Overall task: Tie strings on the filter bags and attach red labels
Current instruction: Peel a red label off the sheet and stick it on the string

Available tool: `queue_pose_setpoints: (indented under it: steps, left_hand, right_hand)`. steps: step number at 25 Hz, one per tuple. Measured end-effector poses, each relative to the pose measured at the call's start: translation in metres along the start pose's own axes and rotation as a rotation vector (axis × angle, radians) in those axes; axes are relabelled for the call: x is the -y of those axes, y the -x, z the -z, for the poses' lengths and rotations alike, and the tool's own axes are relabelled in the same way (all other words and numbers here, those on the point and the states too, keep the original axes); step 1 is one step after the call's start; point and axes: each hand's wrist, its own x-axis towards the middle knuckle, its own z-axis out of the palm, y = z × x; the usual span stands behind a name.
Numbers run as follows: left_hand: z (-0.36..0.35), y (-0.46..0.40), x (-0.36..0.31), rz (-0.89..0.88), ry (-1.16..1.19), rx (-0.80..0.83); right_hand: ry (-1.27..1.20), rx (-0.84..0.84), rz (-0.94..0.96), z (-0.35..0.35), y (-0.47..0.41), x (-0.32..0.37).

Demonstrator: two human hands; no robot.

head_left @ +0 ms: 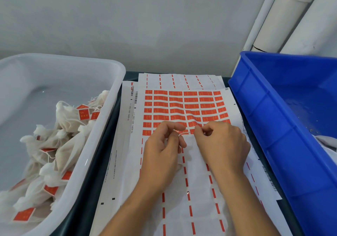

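A thin white string (184,133) stretches between my two hands over the label sheet. My left hand (162,144) pinches its left end with curled fingers. My right hand (220,141) pinches the right end between thumb and forefinger. A pale filter bag (193,155) lies under and between my hands, mostly hidden and hard to tell from the white paper. The sheet of red labels (186,106) lies just beyond my fingers, with several rows still full and the near rows peeled off.
A white plastic tub (113,108) on the left holds several tied filter bags with red labels (60,144). A blue crate (269,130) stands on the right. More peeled sheets (182,81) lie stacked underneath. White tubes (284,17) lean against the wall.
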Motion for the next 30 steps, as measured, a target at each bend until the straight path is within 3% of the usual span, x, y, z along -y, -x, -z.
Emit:
queue_pose_setpoints:
  steps: [5,14,30]
  left_hand:
    - [0.000,0.000,-0.001,0.008,0.004,0.002]
    - [0.001,0.000,-0.001,0.032,0.051,-0.015]
    - [0.002,-0.001,0.001,0.011,0.031,-0.020]
  right_hand:
    - [0.033,0.035,0.003,0.002,-0.004,0.001]
    - [-0.260,0.161,-0.059,0.003,-0.018,-0.024]
    - [-0.102,0.101,0.003,-0.006,-0.013,-0.014]
